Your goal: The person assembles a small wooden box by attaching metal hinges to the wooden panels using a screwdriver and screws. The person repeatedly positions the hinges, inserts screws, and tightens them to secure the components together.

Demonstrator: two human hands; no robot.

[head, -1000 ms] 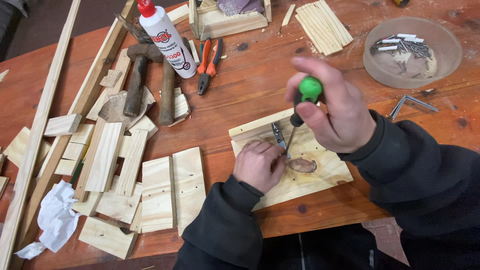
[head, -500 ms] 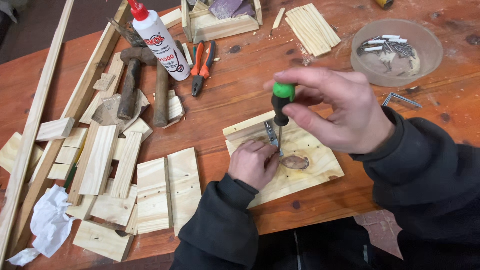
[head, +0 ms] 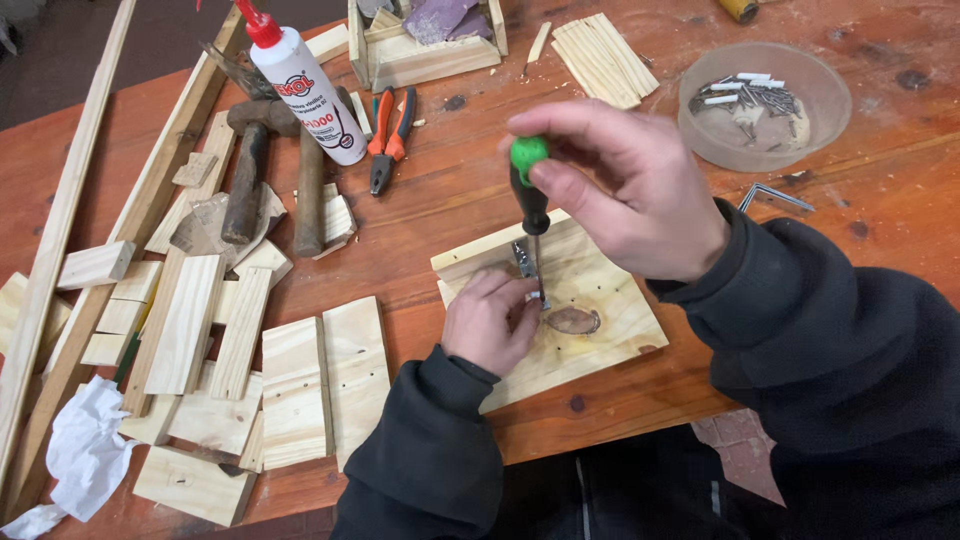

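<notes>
My right hand (head: 625, 185) grips a screwdriver with a green and black handle (head: 528, 180), held upright with its tip down on a small metal bracket (head: 526, 260). The bracket stands on a pale square wooden board (head: 600, 345) with a dark knot. My left hand (head: 490, 320) rests on the board and pinches at the screwdriver tip, steadying something small that I cannot make out.
A white glue bottle with red cap (head: 305, 85), two hammers (head: 245, 180), orange-handled pliers (head: 390, 135), a clear bowl of nails and screws (head: 765, 105), an open wooden box (head: 425, 45), thin slats (head: 600, 55), many wood offcuts (head: 290, 385), long battens (head: 60, 240), crumpled white paper (head: 85, 450).
The screwdriver has swung from tilted to upright and its tip has come down onto the bracket. My left hand stays on the board.
</notes>
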